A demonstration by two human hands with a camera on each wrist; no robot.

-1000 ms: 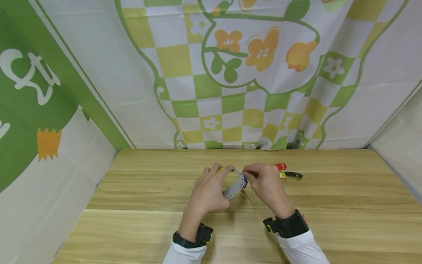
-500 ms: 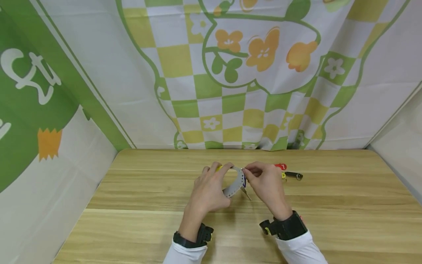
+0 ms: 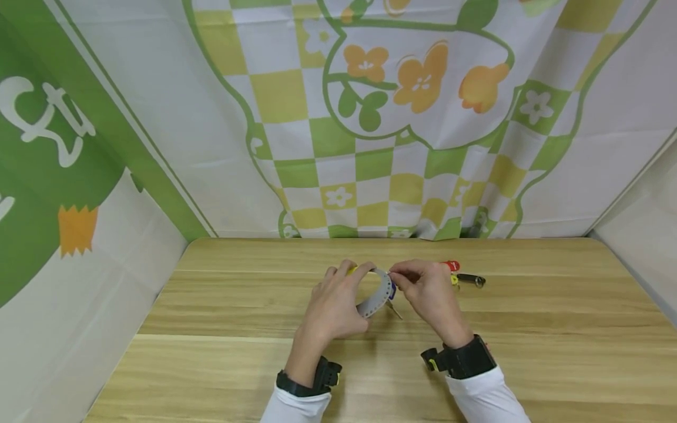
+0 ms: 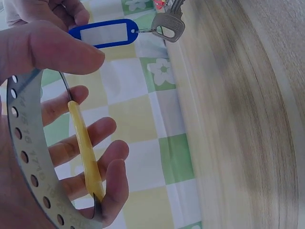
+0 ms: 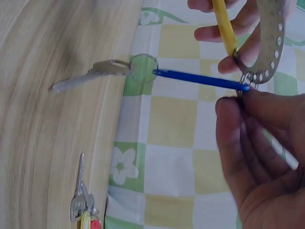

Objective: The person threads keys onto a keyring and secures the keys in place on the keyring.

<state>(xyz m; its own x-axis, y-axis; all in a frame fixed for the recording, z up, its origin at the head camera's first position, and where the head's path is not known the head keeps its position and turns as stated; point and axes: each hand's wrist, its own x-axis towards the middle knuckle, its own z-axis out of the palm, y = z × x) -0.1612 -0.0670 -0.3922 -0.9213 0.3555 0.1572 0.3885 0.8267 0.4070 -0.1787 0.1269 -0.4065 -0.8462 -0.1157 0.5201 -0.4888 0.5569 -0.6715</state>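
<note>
My left hand (image 3: 333, 302) grips a round key holder: a curved grey metal band (image 4: 29, 150) with numbered holes, joined to a yellow handle (image 4: 86, 148). In the left wrist view the thumb lies across the band's upper end, and the fingers curl behind the handle. My right hand (image 3: 431, 296) pinches a small metal clip (image 5: 244, 82) between thumb and forefinger, right at the band's end holes. From it extends a blue-framed key tag (image 5: 200, 79) with a white label. A silver key (image 4: 167, 26) hangs from the tag's far end on a thin ring (image 5: 144, 68).
Behind my right hand, on the wooden table (image 3: 529, 329), lie a red tag (image 3: 451, 266), a yellow tag (image 3: 454, 280) and a black fob (image 3: 471, 279) with a ring. More keys (image 5: 82, 200) show low in the right wrist view. A patterned curtain (image 3: 338, 170) borders the table's back edge.
My right hand has shifted slightly at the band's edge, with the blue tag and key swinging a little. The left hand and the band stay almost still.
</note>
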